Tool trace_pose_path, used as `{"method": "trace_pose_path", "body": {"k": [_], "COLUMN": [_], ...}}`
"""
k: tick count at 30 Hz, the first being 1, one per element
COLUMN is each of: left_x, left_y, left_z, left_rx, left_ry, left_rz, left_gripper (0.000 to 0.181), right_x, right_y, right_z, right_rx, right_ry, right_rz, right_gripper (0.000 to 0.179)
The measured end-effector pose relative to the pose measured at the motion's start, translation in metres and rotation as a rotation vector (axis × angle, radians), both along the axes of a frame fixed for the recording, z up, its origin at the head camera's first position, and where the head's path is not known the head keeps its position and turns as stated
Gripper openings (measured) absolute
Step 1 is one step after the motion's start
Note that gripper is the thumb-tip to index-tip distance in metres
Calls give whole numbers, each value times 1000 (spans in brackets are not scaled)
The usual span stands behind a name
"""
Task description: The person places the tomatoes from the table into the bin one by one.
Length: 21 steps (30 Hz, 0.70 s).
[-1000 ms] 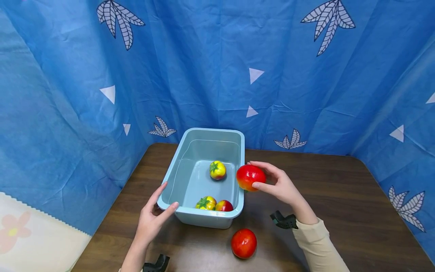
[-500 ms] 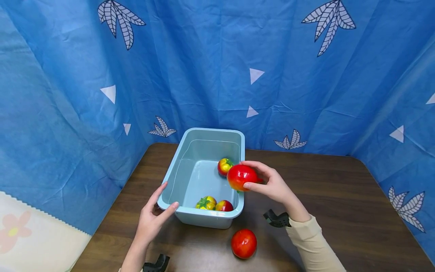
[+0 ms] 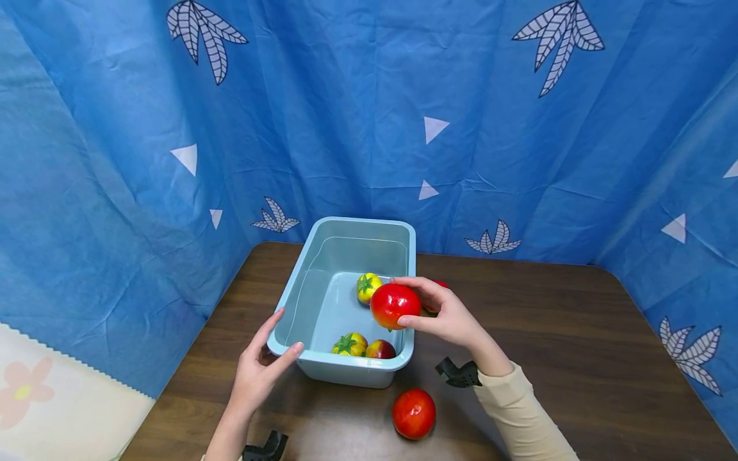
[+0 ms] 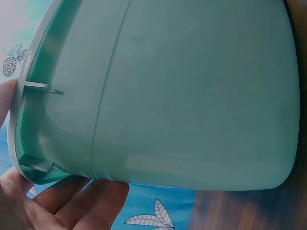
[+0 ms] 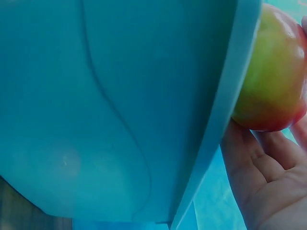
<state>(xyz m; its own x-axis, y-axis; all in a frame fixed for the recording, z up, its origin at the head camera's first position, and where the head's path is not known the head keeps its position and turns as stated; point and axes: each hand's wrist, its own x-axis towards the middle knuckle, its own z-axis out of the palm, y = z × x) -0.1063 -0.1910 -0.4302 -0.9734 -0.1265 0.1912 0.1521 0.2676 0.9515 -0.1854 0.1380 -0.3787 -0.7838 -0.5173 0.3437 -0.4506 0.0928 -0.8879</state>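
My right hand (image 3: 441,314) holds a glossy red fruit (image 3: 394,306), rounded like a persimmon, between thumb and fingers above the right side of a light blue plastic basin (image 3: 300,275). Its yellow-green underside shows past the basin rim in the right wrist view. At the basin's near left corner my left hand (image 3: 255,374) grips the rim, with fingers against the outer wall in the left wrist view. Inside lie a yellow fruit (image 3: 365,286) with green leaves, another leafy yellow fruit (image 3: 350,344), and a red-and-yellow fruit (image 3: 381,349) beside that one.
A red fruit (image 3: 414,413) sits on the dark wooden table (image 3: 548,333) in front of the basin. Another red fruit (image 3: 441,283) peeks out behind my right hand, mostly hidden. Blue patterned cloth (image 3: 357,128) hangs behind and along both sides.
My right hand has carried the red fruit leftward, from the basin's right rim to over its inside. The rear fruit inside has rolled right and back. My left hand stays put.
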Motion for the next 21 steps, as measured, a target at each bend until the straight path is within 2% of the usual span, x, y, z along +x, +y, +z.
{"method": "trace_pose_path", "body": {"k": [5,11,21], "left_x": [0,0,0], "left_y": [0,0,0], "left_z": [0,0,-1], "left_rx": [-5,7,-23], "left_ry": [1,-4,-12], "left_rz": [4,5,9], "left_gripper": [66,66,64], "right_x": [1,1,6], "right_y": [-5,-4,5], "right_z": [-1,-4,-8], "right_rx": [-17,-33,-55], "right_ry": [-4,42,59], "right_rz": [43,79,63], "right_gripper": [61,60,57]}}
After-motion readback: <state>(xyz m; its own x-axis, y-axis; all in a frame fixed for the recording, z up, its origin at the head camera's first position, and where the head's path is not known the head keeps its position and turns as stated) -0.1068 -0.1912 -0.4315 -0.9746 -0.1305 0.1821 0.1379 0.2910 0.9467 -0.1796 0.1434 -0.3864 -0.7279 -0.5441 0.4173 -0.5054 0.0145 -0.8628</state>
